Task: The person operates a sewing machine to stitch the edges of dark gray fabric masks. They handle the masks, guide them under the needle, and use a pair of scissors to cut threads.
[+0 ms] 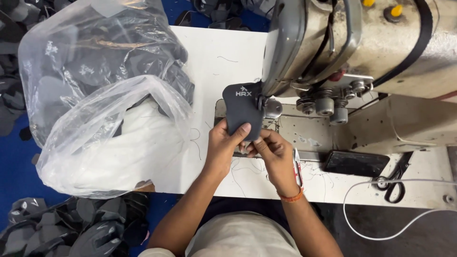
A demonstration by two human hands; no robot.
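Dark fabric piece [243, 110]: a grey-black shaped panel with a small white printed logo near its top, standing up from the machine bed, its upper right edge tucked against the roller foot [272, 108] of the sewing machine.
Clear plastic bags [109, 138]: at far left on the white worktable [214, 57], one holding white pieces, the one behind it holding dark cut pieces; both sit well apart from the hands.
Loose dark pieces [71, 228]: heaped below the table's left edge, on the blue floor.
Left hand [223, 145]: fingers curled, thumb and fingertips pinching the lower left edge of the dark fabric piece.
Right hand [273, 152]: fingers bent and closed on the lower right edge of the same piece, just beside the left hand; an orange thread band sits at the wrist.
Sewing machine [333, 47]: a worn beige head over the piece, with tension discs to the right of the roller foot.
Black tray [356, 163]: flat on the machine bed, right of the right hand.
Scissors [395, 181]: black-handled, near the table's right edge, beside a white cable [362, 190].
Risk, fingers: both hands sit near the foot and needle; I judge a fingertip could be caught if it drifts upward.
Risk, seam: the piece is held only at its lower edge, so uneven pull from either hand could skew or pucker the stitching.
Risk, threads: loose thread ends lie on the bed by the hands and could be drawn under the foot.
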